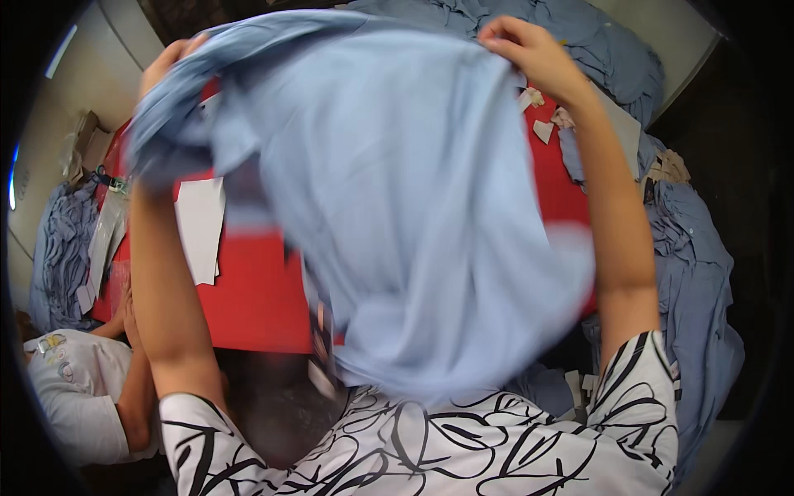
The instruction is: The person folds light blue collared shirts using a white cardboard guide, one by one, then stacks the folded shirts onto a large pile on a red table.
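Note:
A light blue cloth garment [397, 190] is stretched between my raised hands. Its lower part hangs toward my chest and is smeared by motion. My left hand [169, 62] grips the bunched upper left edge, its fingers partly hidden behind the fabric. At the upper right corner, my right hand [523, 51] pinches the cloth between thumb and fingers. The garment covers much of the red tabletop [256, 306] beneath it.
White paper pieces [199, 231] lie on the table's left part, and small scraps [543, 131] near its right. Blue garments are heaped at the far side [579, 41], right [686, 273] and left [64, 248]. Another person in a white shirt [83, 397] is at lower left.

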The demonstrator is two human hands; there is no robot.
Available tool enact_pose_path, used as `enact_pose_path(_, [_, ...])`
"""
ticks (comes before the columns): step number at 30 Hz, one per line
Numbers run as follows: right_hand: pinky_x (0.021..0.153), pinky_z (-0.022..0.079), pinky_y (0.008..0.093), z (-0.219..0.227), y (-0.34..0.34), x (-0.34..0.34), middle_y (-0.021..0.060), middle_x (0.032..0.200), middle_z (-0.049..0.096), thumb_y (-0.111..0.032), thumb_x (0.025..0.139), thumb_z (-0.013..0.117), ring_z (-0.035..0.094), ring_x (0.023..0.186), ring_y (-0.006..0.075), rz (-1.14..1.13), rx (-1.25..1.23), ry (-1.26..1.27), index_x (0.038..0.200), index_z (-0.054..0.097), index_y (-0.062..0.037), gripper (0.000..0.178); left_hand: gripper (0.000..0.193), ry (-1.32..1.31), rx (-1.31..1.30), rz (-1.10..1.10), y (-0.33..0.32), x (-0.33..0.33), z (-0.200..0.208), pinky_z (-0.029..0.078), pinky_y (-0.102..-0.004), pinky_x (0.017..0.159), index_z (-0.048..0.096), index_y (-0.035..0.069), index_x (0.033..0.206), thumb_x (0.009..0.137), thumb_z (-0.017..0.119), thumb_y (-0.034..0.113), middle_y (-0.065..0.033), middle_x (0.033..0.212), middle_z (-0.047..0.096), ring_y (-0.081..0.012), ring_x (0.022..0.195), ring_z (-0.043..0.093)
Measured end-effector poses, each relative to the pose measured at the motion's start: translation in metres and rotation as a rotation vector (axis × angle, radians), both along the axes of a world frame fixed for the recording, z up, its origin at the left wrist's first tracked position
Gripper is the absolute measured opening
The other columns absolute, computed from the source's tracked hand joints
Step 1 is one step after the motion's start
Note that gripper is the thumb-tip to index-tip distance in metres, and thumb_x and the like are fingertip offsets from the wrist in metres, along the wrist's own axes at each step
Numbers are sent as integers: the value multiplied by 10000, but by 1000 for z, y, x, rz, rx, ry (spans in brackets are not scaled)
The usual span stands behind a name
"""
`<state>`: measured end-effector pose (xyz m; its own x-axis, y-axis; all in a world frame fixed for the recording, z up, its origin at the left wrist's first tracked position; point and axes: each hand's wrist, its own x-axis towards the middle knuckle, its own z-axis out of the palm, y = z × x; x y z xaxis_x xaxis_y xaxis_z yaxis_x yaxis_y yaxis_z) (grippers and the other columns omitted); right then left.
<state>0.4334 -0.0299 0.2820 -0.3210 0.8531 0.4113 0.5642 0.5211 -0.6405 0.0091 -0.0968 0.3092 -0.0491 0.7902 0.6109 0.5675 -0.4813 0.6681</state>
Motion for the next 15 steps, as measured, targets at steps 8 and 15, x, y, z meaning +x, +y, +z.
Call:
enact_pose_path(8, [763, 484, 383, -149, -69, 24, 177, 950, 675, -325, 942, 625, 643, 861, 293, -308, -88, -246, 1073, 643, 3, 354, 389, 326, -165, 177, -13, -30, -159, 495, -375, 753, 632, 13, 1055, 931, 635, 381, -155, 970, 675, -247, 804, 627])
enact_pose_path(15, [789, 513, 465, -284, -143, -23, 141, 1169, 563, -379, 908, 653, 640, 886, 339, -648, -175, -213, 1424, 402, -134, 624, 467, 77, -788, 135, -129, 123, -275, 507, -400, 703, 649, 2, 920, 859, 705, 461, -164, 862, 671, -290, 789, 656])
